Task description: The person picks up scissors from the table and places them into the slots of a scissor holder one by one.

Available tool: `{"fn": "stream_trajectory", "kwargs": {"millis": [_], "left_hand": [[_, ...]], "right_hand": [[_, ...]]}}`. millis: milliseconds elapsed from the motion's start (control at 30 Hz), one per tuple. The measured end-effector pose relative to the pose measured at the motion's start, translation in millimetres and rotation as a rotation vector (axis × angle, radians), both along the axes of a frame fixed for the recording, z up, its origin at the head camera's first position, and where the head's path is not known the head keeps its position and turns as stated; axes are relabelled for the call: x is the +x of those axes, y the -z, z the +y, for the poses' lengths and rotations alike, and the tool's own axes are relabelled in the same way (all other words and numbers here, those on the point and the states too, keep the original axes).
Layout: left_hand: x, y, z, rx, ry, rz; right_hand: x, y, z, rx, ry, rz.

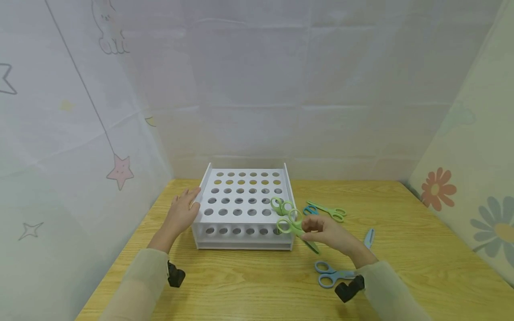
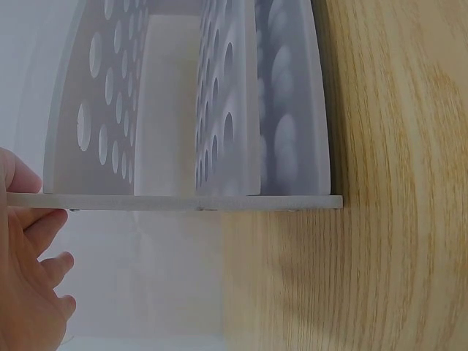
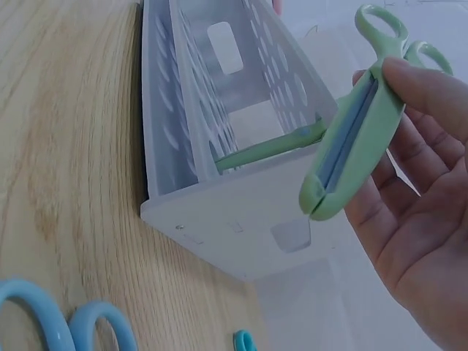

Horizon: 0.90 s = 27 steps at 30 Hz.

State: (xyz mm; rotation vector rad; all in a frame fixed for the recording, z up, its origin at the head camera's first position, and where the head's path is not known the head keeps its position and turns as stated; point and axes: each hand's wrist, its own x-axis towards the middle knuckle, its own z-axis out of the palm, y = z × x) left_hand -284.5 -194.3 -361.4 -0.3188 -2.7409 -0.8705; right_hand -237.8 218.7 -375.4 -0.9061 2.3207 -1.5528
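Observation:
A white rack [image 1: 245,217] with rows of round holes stands on the table. My left hand [image 1: 182,213] pinches its left side panel, thumb on the inner face and fingers outside, as the left wrist view shows. Near the rack's front right corner, my right hand [image 1: 327,231] holds green scissors [image 3: 358,139] by the blades, between thumb and fingers. Their handle loops point up and to the left, and the blade tip slants down. A second pair of green scissors [image 1: 282,206] is set in a hole on the rack's right side, its blades [image 3: 270,148] running down inside.
Right of the rack lie more green scissors [image 1: 337,213] and a blue pair [image 1: 310,209], partly hidden by my right hand. Light blue scissors [image 1: 327,274] lie nearer me, beneath the right wrist. A pale blue blade [image 1: 369,237] shows beyond that forearm. Printed cloth hangs behind the wooden table [image 1: 249,285].

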Motion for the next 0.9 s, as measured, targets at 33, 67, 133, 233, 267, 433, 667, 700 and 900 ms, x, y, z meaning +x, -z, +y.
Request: {"fn": "stream_trajectory", "kwargs": {"millis": [33,67,133,233,267,433,667,700,900], "left_hand": [[0.4,-0.2,0.1,0.001,0.001,0.000],[0.2,-0.1,0.0,0.002,0.000,-0.001],[0.3,-0.5,-0.2,0.002,0.003,-0.003],[1.0,-0.8,0.0,0.009,0.006,-0.002],[1.2,-0.7,0.0,0.010,0.008,0.002],[2.1,0.2,0.4,0.027,0.004,0.032],[2.1,-1.1,-0.9,0.007,0.007,0.013],[2.0,-1.3,-1.1,0.006,0.004,0.008],[1.6,-2.4,-1.0,0.005,-0.005,-0.019]], "right_hand": [[-0.4,0.0,-0.6,-0.009,-0.005,0.002],[-0.5,-0.3,-1.2,-0.018,-0.009,0.005],[-0.7,-0.7,-2.2,-0.033,-0.012,0.009],[0.1,-2.7,-3.8,-0.046,-0.013,0.013],[0.8,-3.6,-4.5,-0.048,-0.012,0.010],[3.2,-6.9,-8.0,-0.056,-0.018,0.013],[4.0,-8.8,-12.2,-0.112,-0.065,0.016],[3.8,-9.1,-12.6,-0.119,-0.073,0.019],[3.5,-11.5,-15.0,-0.150,-0.081,0.013]]}}
